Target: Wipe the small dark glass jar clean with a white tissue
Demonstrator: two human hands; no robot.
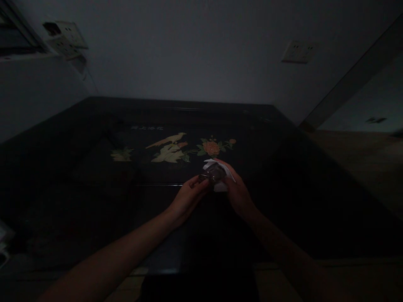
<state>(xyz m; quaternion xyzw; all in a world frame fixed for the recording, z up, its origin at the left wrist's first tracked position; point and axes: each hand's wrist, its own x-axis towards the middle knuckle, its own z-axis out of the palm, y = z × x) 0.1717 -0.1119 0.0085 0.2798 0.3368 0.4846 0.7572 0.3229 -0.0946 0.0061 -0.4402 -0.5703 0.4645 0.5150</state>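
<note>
Both hands meet in front of me, above the near part of a dark glossy tabletop (151, 201). Between the fingers of my left hand (189, 193) is a small shiny metallic object (204, 178); in this dim light I cannot make out its kind. My right hand (237, 191) is closed around a folded white sheet (221, 186), tissue or paper. Inside the sheet's fold lies a dark, glossy, rounded part (215, 171), against the metallic object's right end. Whether the two are joined is unclear, as fingers and shadow hide the contact.
The tabletop bears an inlaid bird (170, 139) and a pink flower (211, 147). A pale wall with a double socket (297, 51) rises behind it. More sockets (71, 35) with a plug are at the upper left. Something white (4, 239) shows at the left edge.
</note>
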